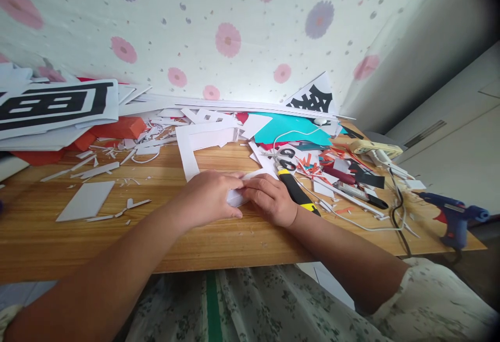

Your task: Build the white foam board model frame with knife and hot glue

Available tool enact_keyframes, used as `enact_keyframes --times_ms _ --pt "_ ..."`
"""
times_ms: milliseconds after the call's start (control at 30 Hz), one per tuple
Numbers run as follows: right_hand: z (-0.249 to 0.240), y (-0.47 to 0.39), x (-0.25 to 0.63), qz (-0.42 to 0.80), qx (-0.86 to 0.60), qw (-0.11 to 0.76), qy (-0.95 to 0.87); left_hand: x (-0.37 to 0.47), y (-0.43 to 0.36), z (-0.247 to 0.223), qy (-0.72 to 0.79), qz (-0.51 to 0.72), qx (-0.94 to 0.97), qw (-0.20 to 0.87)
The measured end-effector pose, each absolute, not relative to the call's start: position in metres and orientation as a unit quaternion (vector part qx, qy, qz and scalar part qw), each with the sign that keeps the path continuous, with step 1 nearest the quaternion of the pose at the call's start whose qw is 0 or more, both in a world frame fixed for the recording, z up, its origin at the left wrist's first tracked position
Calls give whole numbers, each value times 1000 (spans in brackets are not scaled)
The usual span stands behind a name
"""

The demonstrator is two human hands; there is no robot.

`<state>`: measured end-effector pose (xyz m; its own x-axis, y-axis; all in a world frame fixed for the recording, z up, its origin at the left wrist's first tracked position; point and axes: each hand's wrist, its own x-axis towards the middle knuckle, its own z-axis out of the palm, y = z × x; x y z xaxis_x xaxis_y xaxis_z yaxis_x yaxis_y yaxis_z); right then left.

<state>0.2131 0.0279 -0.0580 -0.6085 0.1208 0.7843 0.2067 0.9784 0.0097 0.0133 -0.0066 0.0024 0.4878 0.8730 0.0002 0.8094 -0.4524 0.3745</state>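
Observation:
My left hand [213,198] and my right hand [270,198] meet near the table's front edge, fingers curled around a small white board piece [236,197]. Much of that piece is hidden by the fingers. Just behind my hands, a white cut-out frame [187,151] lies partly under or against them; I cannot tell whether it joins the held piece. A black-and-yellow utility knife [297,191] rests right beside my right hand. Beyond the knife lie scissors with black handles [288,159].
A blue hot glue gun [453,217] stands at the right edge, near a power strip [375,148] and cables. Paper scraps [312,167] and turquoise sheets [291,128] crowd the back right. At left are a white rectangle [86,201], foam strips and a stack of lettered sheets [58,105].

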Motion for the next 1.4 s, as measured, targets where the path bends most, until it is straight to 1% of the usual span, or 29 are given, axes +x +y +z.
enact_keyframes --times_ms 200,333,500,567,700,800,933,1133,1200,1267,1400 --pt "-54 23 218 73 -118 485 -864 15 -8 6 506 99 836 184" --pt "-50 22 224 48 -104 481 -869 15 -8 6 507 100 836 185" --pt "-41 27 235 18 -195 527 -827 15 -9 5 514 103 831 187" --pt "-40 29 237 -10 -188 513 -837 15 -9 5 515 102 830 190" --pt "-47 29 229 -51 -118 451 -883 15 -8 4 507 104 834 193" --pt "-53 26 219 -69 -119 443 -886 13 -7 0 499 111 840 183" --pt "-52 26 219 -42 -153 469 -869 12 -7 -2 497 112 842 176" --pt "-39 38 242 43 -280 549 -786 14 -9 1 500 95 847 154" --pt "-38 40 243 67 -277 542 -790 13 -9 0 500 95 847 150" --pt "-39 39 239 84 -244 521 -814 12 -9 -1 495 102 850 152" --pt "-45 34 223 59 -194 493 -846 11 -9 -1 493 108 849 158"
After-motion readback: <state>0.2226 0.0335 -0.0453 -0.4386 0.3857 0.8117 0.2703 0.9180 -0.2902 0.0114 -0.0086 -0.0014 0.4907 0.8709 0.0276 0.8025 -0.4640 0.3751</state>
